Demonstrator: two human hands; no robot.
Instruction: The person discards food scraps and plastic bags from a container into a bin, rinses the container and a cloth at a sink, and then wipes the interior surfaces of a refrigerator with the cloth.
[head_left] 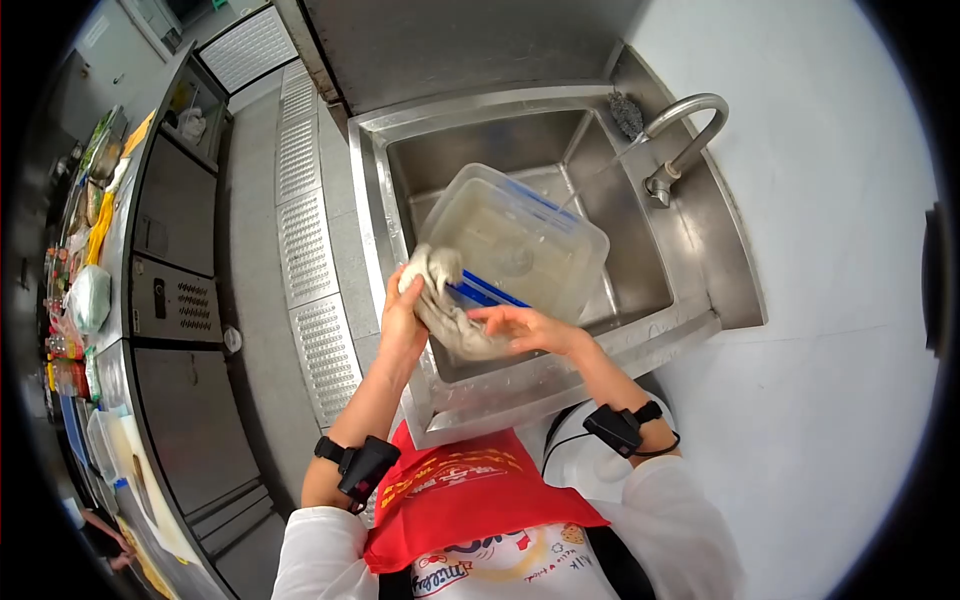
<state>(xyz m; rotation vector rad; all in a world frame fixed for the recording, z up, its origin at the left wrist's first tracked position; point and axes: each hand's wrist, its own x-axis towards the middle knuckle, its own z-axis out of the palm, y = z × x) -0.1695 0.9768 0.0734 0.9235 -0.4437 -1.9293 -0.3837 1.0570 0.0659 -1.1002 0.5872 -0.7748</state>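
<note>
A wet, off-white cloth (437, 300) is bunched over the near left side of a clear plastic container (500, 215) with blue clips (487, 289). My left hand (401, 318) is closed around the cloth's left part, thumb on top. At the cloth's right end my right hand (530, 328) has its fingers bent against the fabric, some of them partly hidden. The container stands in the steel sink (510, 130), with cloudy water in it. From the faucet (690, 135) a thin stream runs down toward the container.
A metal scrubber (626, 115) lies on the sink's back rim by the faucet. White wall (820, 400) borders the right. To the left runs a floor with perforated drain covers (305, 240), then a counter with food bags and containers. Another person's hand (122, 550) shows at lower left.
</note>
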